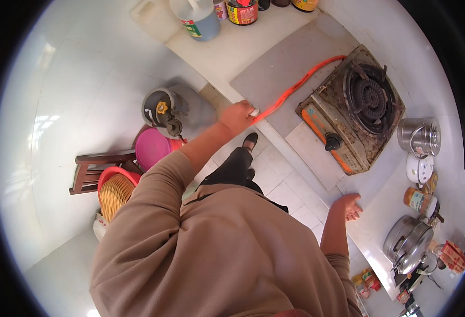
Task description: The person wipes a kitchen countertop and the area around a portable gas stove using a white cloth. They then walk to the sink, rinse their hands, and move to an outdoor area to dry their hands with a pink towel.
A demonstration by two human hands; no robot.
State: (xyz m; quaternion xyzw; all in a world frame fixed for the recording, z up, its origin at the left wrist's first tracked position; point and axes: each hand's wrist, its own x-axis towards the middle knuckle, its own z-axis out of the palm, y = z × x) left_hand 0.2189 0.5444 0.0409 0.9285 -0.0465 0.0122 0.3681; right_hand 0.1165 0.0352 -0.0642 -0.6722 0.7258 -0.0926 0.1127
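My left hand is closed around a small white thing, perhaps a folded cloth or tissue, at the front edge of the counter. It rests against an orange-red gas hose; whether the fingers also grip the hose cannot be seen. From there the hose runs over the counter to the back left of a rusty single-burner gas stove with a black knob. My right hand holds nothing, fingers apart, at the counter edge to the right of the stove.
A grey gas cylinder with a yellow valve stands left, below the counter. Near it are a pink basin and a wooden chair. Bottles line the back left; steel pots, a lidded pail and jars stand right.
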